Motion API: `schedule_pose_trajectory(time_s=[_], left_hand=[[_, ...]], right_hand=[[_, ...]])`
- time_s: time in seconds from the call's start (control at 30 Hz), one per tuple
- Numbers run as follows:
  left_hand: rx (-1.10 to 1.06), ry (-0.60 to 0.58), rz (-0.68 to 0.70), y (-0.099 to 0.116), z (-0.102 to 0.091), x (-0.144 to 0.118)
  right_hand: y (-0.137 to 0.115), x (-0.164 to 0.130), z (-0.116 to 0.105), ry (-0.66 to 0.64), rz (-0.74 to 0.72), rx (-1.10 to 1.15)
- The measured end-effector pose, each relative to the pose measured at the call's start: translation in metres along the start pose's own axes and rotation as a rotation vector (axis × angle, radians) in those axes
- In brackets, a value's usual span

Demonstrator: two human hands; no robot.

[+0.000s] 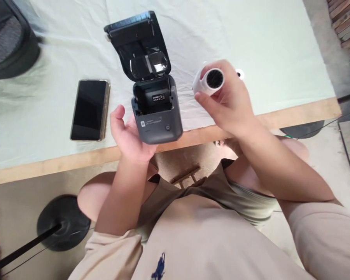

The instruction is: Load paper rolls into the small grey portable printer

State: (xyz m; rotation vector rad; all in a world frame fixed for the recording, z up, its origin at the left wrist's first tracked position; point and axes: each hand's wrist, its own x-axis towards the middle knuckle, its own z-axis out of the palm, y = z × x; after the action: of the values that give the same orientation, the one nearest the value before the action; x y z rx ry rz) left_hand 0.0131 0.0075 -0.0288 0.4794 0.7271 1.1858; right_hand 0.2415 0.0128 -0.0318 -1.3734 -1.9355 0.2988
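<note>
A dark grey portable label printer (160,130) rests on my left hand (131,136), whose palm lies under and beside it with the thumb sticking out at the left. The printer's lid (140,42) is tipped up, and the paper bay inside shows no roll. To the right, my right hand (231,97) is closed around a white paper roll (202,83) with a dark hollow core facing up. The roll is held apart from the printer, above the table. Behind my right hand a small white round thing (240,74) with a dark centre peeks out, mostly hidden.
A phone (89,111) with a dark screen lies left of the printer on the pale cloth (265,46). At the far left stands a black bag (14,50). The table's wooden edge (76,160) runs before me. Round black stand bases (62,217) are on the floor.
</note>
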Motion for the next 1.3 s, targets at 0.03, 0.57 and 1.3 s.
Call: schedule_pose_trajectory(time_s=[0.03,0.57,1.3], left_hand=[[0.027,0.001,-0.005,0.0,0.0,0.0],[-0.13,0.012,-0.012,-0.001,0.002,0.006],[-0.068,-0.088,-0.073,-0.001,-0.007,0.006]], right_hand=[[-0.003,-0.002,0.004,0.016,0.017,0.0],[0.058,-0.009,-0.019,0.147,0.391,-0.234],[0.103,-0.001,-0.027,0.185,0.102,0.444]])
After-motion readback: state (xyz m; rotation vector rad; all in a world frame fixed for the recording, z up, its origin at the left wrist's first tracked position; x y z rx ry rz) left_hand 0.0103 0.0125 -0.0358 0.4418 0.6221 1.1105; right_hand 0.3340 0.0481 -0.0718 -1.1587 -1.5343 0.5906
